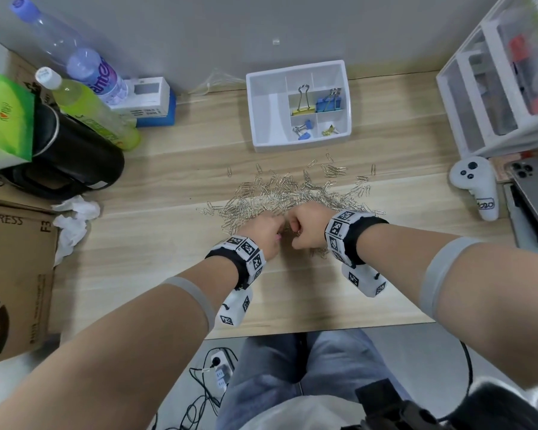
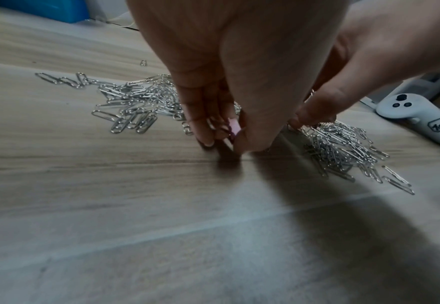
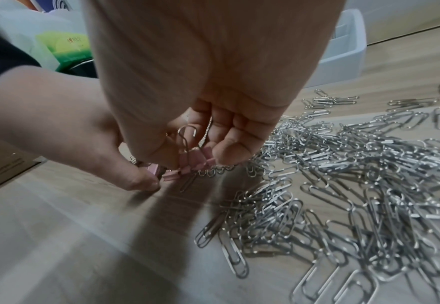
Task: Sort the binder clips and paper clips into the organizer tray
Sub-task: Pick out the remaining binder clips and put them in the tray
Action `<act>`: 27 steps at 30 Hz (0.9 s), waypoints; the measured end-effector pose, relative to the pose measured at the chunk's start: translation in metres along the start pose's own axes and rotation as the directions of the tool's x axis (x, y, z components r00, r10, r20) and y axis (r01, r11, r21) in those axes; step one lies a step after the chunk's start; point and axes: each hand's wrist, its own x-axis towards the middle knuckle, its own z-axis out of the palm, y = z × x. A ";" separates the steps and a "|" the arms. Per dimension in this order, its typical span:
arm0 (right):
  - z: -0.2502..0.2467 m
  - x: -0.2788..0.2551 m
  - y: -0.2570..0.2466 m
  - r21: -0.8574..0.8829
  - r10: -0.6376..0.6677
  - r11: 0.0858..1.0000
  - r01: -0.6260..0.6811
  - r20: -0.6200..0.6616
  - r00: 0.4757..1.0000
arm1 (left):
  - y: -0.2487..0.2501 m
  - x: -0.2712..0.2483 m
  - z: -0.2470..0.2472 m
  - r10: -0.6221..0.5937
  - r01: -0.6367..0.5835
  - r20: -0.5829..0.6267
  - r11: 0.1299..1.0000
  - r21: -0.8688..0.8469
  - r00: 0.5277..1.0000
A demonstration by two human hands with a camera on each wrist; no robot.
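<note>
Both hands meet low over the near edge of a wide heap of silver wire paper clips on the pale wooden desk. The right hand has thumb and fingers curled round a small pink binder clip, whose wire handle loops stand upward toward the palm, body toward the desk. The left hand pinches a second small pink binder clip between fingertips that touch the desk; which way it points is hidden by the fingers. So two pink clips are in hand; the paper clips are too many to count.

Beyond the heap sits the white plastic organizer tray with its dividers. Its middle compartments hold one large yellow binder clip, handles pointing away from the person, and large blue binder clips, their number unclear. The near compartments hold two small blue binder clips and small gold-coloured clips. The long left compartment lies bare.
</note>
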 end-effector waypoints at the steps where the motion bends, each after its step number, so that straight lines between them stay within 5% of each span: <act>1: -0.001 0.001 0.001 0.006 -0.002 1.000 0.002 -0.003 1.000 | 0.001 0.000 0.000 0.004 -0.004 0.008 1.000 0.008 1.000; 11: 0.000 0.005 0.007 0.045 -0.043 0.998 0.042 0.017 0.999 | 0.007 0.007 -0.004 0.010 -0.010 -0.008 1.000 0.014 1.000; 17: -0.014 0.002 0.004 0.174 0.093 0.981 -0.083 -0.050 0.994 | 0.005 0.006 -0.023 -0.036 0.011 -0.141 0.985 -0.171 0.989; 21: -0.038 0.014 0.001 0.555 0.263 0.803 -0.216 -0.005 0.965 | 0.003 0.005 -0.053 -0.057 -0.020 -0.251 0.955 -0.295 0.966; 25: -0.057 0.025 -0.002 0.647 0.177 0.741 -0.180 0.071 0.982 | 0.006 0.005 -0.078 -0.083 -0.059 -0.307 0.902 -0.427 0.948; 27: -0.062 0.027 -0.007 0.752 0.197 0.630 -0.193 0.086 0.977 | 0.012 0.006 -0.087 -0.089 -0.070 -0.287 0.863 -0.500 0.954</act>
